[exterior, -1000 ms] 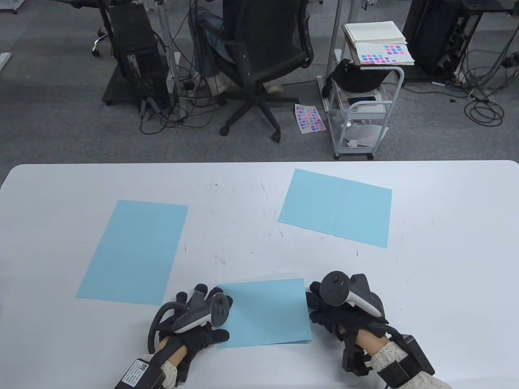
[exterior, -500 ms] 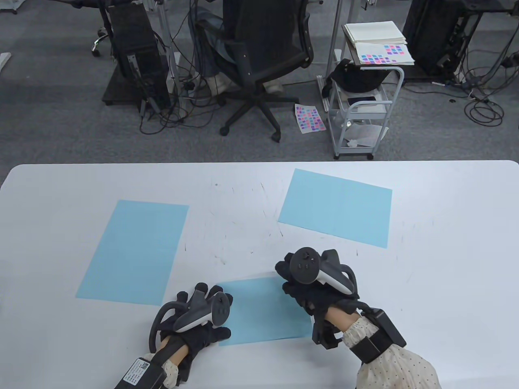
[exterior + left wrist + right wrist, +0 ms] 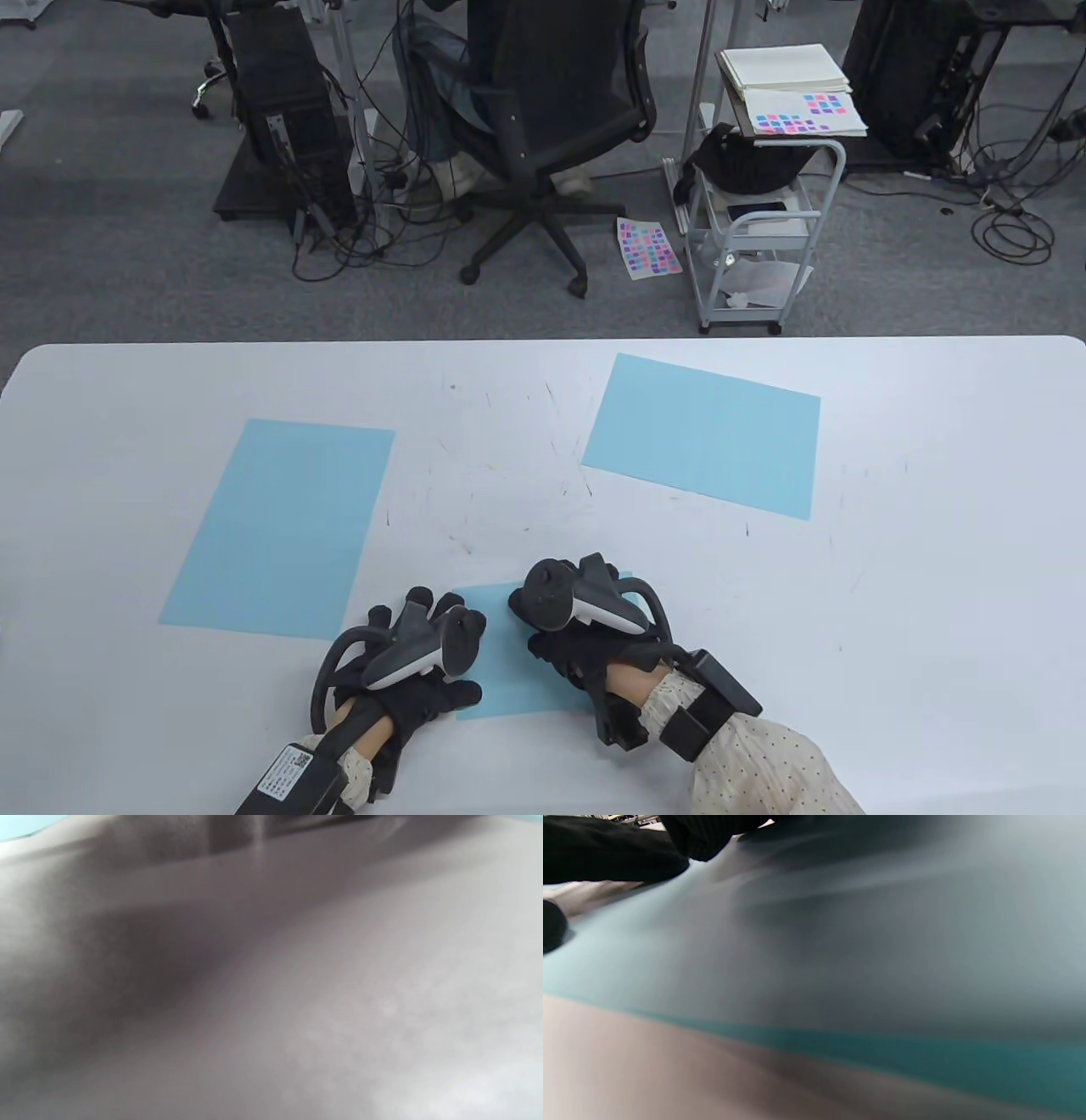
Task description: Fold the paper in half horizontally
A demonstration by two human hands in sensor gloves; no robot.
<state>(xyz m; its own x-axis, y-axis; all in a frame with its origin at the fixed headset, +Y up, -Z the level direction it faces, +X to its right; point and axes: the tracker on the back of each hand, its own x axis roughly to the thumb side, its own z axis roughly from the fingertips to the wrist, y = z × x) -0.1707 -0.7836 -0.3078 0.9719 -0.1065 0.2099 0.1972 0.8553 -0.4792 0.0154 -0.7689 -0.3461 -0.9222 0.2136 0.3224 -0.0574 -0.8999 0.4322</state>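
The folded light-blue sheet of paper (image 3: 509,671) lies flat at the near edge of the white worktop (image 3: 933,594), roughly in the middle, with most of its surface covered by the two gloved hands. The right hand (image 3: 585,645) lies palm down across the sheet's right part, its fingers reaching toward the far edge, and appears to press on the paper; with the black-and-white tracker strapped over its back, I cannot tell how far the fingers are spread or curled. In the right wrist view the blue paper (image 3: 814,963) fills most of the picture, blurred, with dark gloved fingers (image 3: 615,853) at the top left corner. The left hand (image 3: 416,662) rests on the sheet's left edge, fingers spread and lying flat, thumb pointing across the near corner, gripping nothing. The left wrist view shows only a blurred pale surface close up.

Further out, a second light-blue sheet, unfolded and long (image 3: 280,526), lies flat on the left side of the worktop, well apart from the hands. A third light-blue sheet (image 3: 704,433) lies flat at the far right, turned slightly askew. Fine dark scratch marks scatter over the worktop between the sheets.

Beyond the worktop, on the grey carpet, stand a black mesh office chair (image 3: 551,127), a small white wheeled cart (image 3: 764,212) with books and a colour-swatch card on top, and a loose swatch card (image 3: 649,248) on the floor beside the cart.
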